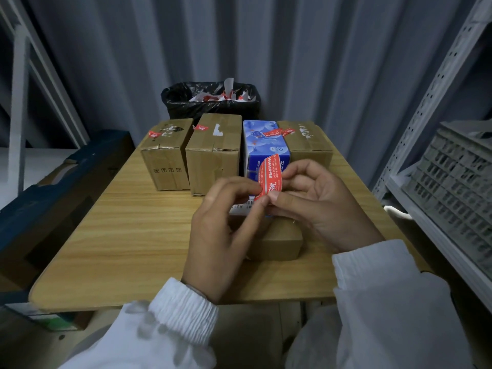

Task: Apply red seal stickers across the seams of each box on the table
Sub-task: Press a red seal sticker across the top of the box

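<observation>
A red seal sticker [270,174] with white print is pinched at its lower end between my left hand [226,230] and my right hand [316,203], curling upward above a small brown box [277,242] that my hands mostly hide. At the back of the wooden table [127,235] stand a left cardboard box [165,155], a taller middle cardboard box [213,153], a blue box [263,147] and a right cardboard box [308,145]. Each back box shows a red sticker on its top.
A black-bagged bin [210,99] holding white and red paper scraps stands behind the table. A grey metal shelf with a grey crate [458,187] is on the right. A dark blue object [53,187] lies to the left. Corrugated wall behind.
</observation>
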